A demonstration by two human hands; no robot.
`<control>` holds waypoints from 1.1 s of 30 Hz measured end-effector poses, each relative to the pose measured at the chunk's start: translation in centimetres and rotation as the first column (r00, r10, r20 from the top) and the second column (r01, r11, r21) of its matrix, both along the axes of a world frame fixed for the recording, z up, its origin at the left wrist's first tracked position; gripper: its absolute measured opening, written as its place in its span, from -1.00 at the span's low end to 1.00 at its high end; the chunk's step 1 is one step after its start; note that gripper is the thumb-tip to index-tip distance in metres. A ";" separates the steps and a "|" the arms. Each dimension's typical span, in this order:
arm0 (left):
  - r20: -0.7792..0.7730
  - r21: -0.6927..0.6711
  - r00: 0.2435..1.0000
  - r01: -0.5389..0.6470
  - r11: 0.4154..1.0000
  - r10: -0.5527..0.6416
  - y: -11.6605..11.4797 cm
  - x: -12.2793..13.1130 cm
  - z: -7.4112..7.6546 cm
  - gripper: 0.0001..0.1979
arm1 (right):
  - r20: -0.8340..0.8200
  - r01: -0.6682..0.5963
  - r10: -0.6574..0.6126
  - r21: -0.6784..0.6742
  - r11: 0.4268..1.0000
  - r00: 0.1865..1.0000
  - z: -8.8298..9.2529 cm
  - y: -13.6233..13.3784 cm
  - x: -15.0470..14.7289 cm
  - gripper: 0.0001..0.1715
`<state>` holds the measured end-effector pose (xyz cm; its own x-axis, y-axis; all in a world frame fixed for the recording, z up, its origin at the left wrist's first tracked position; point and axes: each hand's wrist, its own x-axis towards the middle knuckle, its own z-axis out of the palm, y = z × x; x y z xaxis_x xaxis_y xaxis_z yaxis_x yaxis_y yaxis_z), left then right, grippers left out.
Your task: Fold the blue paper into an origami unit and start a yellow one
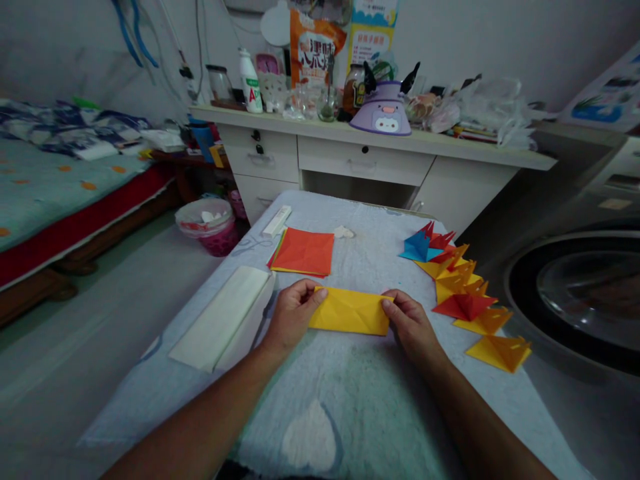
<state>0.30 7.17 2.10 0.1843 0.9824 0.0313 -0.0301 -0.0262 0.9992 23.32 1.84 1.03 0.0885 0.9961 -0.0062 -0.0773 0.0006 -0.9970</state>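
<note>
A yellow sheet of paper (353, 312), folded into a creased rectangle, is stretched between my two hands above the cloth-covered table (350, 400). My left hand (296, 313) pinches its left end, thumb on top. At the upper right corner, my right hand (409, 321) grips it between thumb and fingers. Beyond my left hand lies a stack of square papers (304, 252) with an orange-red sheet on top. Several folded paper figures, yellow, orange, red and one blue (420, 247), stand in a row on the right side.
A long whitish folded item (225, 317) lies left of my hands, with a small white box (277, 221) farther back. Behind the table stands a white cabinet (370, 163) crowded with jars and bags. A pink bin (220, 237) is on the floor, left; a washing machine (575, 267), right.
</note>
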 end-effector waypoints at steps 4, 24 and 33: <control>-0.029 0.006 1.000 -0.001 1.000 0.001 0.0 0.1 0.2 -0.74 | 0.038 0.037 -0.037 -0.014 0.999 0.999 0.0 -0.1 -0.3 -0.72; -0.868 0.306 0.480 0.312 0.899 0.128 -0.4 0.7 0.0 -0.87 | 0.896 0.114 -0.170 0.135 0.984 0.410 0.1 0.5 -0.2 -0.62; -0.859 0.344 0.484 0.308 0.887 0.166 -0.1 0.6 -0.3 -0.88 | 0.900 0.114 -0.225 0.196 0.974 0.372 0.1 0.5 -0.2 -0.57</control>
<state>0.91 7.08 1.82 0.4170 0.8884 0.1919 0.7958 -0.4589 0.3952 23.14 2.31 1.08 0.1524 0.9500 0.2725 0.8895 -0.0117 -0.4567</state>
